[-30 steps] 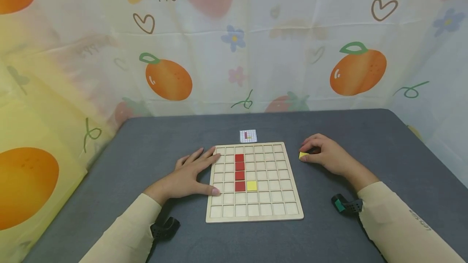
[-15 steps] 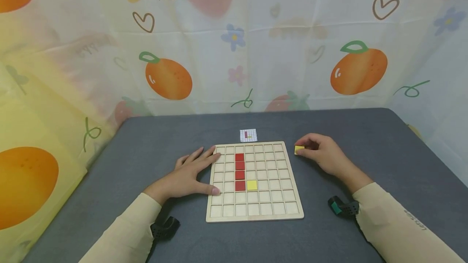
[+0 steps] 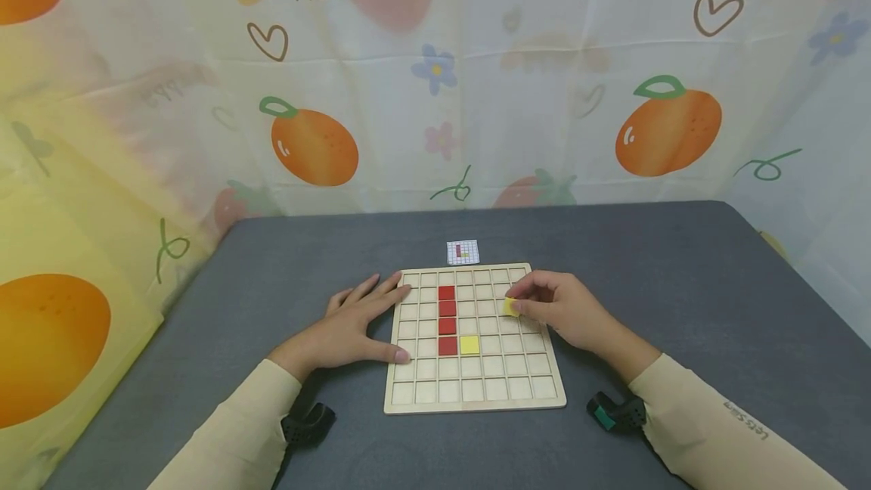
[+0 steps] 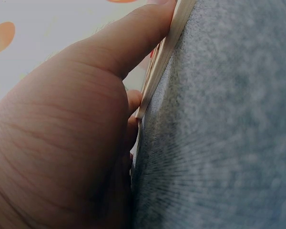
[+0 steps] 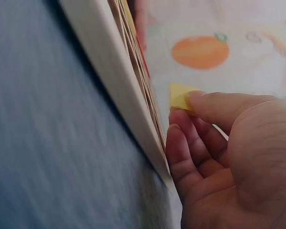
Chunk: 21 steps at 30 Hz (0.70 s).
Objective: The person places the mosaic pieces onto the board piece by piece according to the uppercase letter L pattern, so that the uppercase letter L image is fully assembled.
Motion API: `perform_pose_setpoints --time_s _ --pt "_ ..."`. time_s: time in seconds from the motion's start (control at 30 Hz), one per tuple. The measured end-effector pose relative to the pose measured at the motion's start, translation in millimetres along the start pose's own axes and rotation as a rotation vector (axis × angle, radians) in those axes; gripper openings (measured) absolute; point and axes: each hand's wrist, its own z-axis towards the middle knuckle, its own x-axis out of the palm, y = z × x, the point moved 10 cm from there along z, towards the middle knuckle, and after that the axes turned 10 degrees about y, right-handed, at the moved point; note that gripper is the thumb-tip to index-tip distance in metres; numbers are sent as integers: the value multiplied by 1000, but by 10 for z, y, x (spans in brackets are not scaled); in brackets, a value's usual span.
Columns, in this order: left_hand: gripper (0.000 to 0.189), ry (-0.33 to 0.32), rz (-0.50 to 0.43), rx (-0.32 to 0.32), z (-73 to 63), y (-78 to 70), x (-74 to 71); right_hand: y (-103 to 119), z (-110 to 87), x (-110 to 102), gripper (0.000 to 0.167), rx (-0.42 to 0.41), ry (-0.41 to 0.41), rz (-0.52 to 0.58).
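My right hand pinches a yellow square tile between thumb and fingers, over the right part of a wooden grid board. The same yellow tile shows at the fingertips in the right wrist view. Spread along the board's left edge, my left hand rests with straight fingers and its thumb on the rim; the left wrist view shows that thumb against the wooden edge. On the grid, several red tiles form a column, and another yellow tile lies right of the lowest one.
Just behind the board lies a small card printed with a grid and a red and yellow pattern. The grey table runs back to a fruit-print cloth. A black strap is on each wrist.
From beside the board, my right hand has lifted the yellow tile and carried it left over the grid. The left hand stays where it was.
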Motion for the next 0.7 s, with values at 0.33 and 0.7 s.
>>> perform_pose_setpoints --time_s 0.33,0.7 --pt "117 0 -2 -5 -1 -7 -4 173 -8 360 2 -45 122 -27" --pt "116 4 -6 -5 -5 -19 -6 259 -22 479 10 -85 134 -156"
